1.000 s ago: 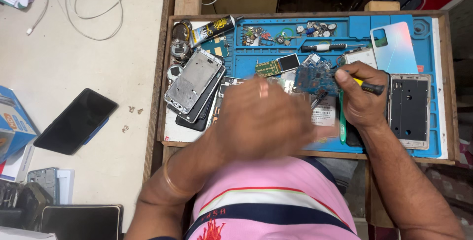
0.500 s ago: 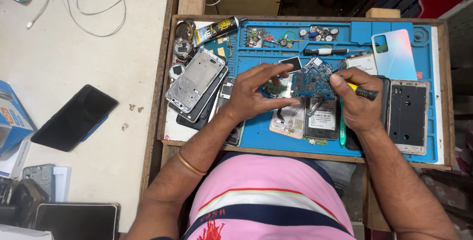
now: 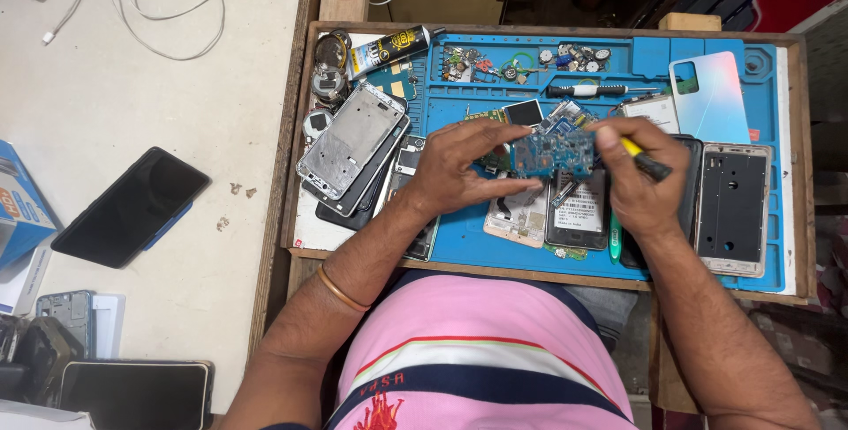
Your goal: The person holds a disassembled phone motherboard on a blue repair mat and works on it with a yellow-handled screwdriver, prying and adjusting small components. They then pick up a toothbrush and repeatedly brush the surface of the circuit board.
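Blue circuit board [image 3: 552, 154], pinched in left hand [image 3: 459, 169], right hand [image 3: 640, 178] apparently touching

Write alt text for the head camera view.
A person's left hand holds a blue circuit board above a blue repair mat, while the right hand touches a yellow-handled tool to it. Phone frames, parts and a black phone lie around.

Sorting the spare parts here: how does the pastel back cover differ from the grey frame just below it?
The pastel back cover is a solid glossy panel, pale blue to pink, with a camera cutout at one corner. The grey frame is dull and dark inside, with holes and a light rim. Both lie flat on the blue mat, untouched by either hand.
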`<state>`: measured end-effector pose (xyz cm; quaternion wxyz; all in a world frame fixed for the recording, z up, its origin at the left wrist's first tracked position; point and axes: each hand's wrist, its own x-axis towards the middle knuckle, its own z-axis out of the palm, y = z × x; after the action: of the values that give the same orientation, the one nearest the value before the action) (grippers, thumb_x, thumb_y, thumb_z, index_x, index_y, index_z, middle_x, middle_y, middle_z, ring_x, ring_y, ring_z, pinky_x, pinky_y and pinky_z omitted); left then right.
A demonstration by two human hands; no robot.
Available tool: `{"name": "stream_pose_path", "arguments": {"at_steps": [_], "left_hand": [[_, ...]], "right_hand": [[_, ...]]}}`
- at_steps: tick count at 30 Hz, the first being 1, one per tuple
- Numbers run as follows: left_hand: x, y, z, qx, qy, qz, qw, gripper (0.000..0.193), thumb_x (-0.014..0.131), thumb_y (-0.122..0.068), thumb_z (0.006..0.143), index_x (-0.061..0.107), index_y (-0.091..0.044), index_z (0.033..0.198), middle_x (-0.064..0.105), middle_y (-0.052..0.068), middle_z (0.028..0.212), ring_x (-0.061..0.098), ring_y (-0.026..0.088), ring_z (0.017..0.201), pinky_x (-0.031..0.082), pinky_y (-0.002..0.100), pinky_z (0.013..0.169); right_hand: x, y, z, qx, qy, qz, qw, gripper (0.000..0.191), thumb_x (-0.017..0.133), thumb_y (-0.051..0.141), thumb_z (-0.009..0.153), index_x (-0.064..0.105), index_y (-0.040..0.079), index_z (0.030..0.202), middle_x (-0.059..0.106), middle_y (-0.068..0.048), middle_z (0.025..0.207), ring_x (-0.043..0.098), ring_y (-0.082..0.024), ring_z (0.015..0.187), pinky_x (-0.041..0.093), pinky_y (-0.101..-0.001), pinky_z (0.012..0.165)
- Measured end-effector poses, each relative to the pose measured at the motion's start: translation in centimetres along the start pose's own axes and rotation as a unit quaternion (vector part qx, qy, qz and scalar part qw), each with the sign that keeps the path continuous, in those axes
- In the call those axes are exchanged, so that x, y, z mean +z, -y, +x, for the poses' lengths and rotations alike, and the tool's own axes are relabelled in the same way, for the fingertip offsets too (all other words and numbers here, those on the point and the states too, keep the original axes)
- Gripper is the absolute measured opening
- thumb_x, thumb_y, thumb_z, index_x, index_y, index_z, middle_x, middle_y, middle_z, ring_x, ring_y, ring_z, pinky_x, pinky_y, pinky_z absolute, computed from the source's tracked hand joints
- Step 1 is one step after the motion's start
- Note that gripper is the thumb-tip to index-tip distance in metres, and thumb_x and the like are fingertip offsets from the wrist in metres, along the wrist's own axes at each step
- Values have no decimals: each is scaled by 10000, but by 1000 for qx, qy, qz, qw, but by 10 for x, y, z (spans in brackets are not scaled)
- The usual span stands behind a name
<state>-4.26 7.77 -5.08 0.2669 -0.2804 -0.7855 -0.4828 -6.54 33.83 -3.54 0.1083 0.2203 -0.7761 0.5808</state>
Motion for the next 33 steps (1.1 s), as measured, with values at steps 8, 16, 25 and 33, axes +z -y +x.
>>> {"name": "stream_pose_path", "arguments": {"at_steps": [8, 16, 25, 33], "left_hand": [[-2, 3, 0, -22, -38, 68, 997, 584, 945, -391, 782, 703, -109, 1232, 750, 59, 1067, 741, 177, 897, 602, 309, 779], [-4, -1, 2, -23, -54, 66, 996, 560, 946, -370, 774, 712, -104, 1208, 752, 57, 1089, 746, 184, 920, 606, 312, 808], [-6, 0, 4, -27, -61, 87, 994, 545, 947, -367, 781, 714, -114, 1204, 750, 53, 1087, 748, 194, 960, 598, 326, 836], [-5, 1, 4, -16, -57, 93, 994, 549, 950, -388, 754, 725, -121, 1177, 754, 53, 1085, 750, 191, 958, 581, 326, 812]], "right_hand": [[7, 16, 2, -149, -27, -42, 988, 190, 648, 178, 1027, 699, 18, 1117, 741, -108, 985, 757, -168, 904, 626, -358, 876], [7, 22, -4, -180, 36, -143, 973, 155, 707, 56, 987, 745, 22, 1133, 771, -102, 1030, 748, -178, 908, 544, -390, 1054], [3, 17, -4, -164, 67, -115, 978, 128, 691, 67, 950, 755, 61, 1060, 765, -70, 943, 738, -148, 829, 529, -417, 1063], [3, 15, -5, -152, 58, -70, 984, 142, 685, 89, 983, 744, 31, 1098, 768, -79, 983, 740, -150, 874, 537, -422, 1073]]}}
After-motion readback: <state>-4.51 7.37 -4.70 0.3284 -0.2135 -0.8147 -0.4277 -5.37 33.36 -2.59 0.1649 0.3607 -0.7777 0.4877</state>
